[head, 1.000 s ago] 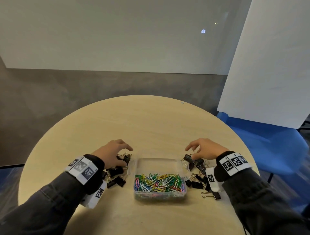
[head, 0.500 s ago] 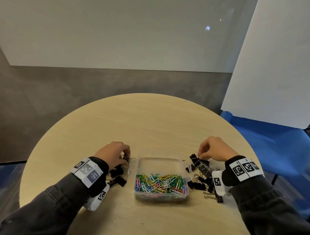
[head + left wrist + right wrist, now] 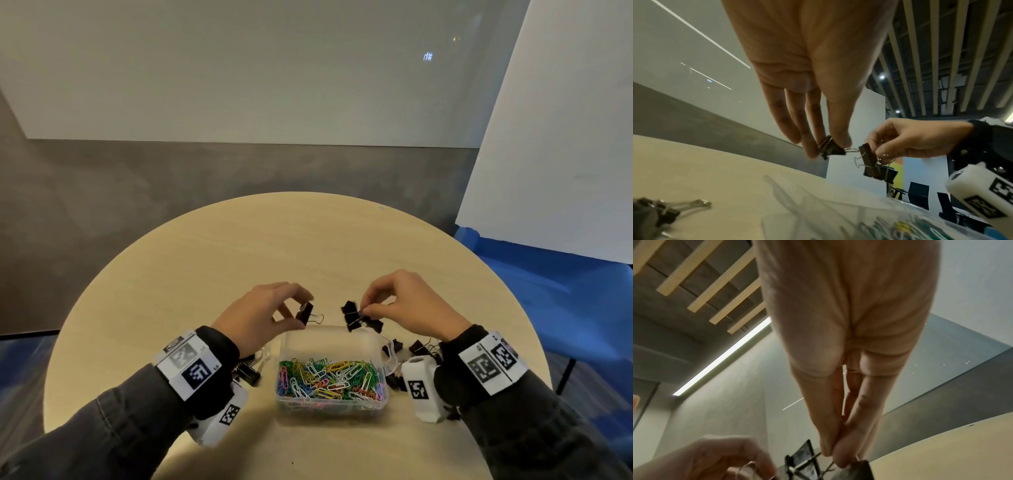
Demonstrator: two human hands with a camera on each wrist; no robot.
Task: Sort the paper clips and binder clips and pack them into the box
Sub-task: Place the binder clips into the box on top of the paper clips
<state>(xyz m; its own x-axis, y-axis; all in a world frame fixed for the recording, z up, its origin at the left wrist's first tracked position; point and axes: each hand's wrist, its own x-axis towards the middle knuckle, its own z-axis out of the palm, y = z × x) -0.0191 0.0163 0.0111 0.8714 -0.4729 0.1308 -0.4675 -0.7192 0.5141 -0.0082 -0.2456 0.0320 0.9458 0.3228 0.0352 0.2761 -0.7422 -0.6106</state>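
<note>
A clear plastic box [image 3: 385, 368] sits on the round table; coloured paper clips [image 3: 329, 378] fill its near half and its far half is bare. My left hand [image 3: 291, 317] pinches one black binder clip [image 3: 305, 313] [image 3: 830, 148] above the box's far left corner. My right hand [image 3: 368, 310] pinches the wire handle of a hanging cluster of black binder clips [image 3: 359, 318] [image 3: 873, 164] above the far right corner. More binder clips lie on the table left [image 3: 248, 373] and right [image 3: 416, 346] of the box.
The round wooden table [image 3: 308, 246] has bare surface beyond the box. A blue chair [image 3: 561, 308] and a white panel [image 3: 565, 154] stand to the right. White camera modules hang under both wrists, close to the table.
Both hands have lifted from the clip piles beside the box and moved inward. Each now holds binder clips above the box's far end.
</note>
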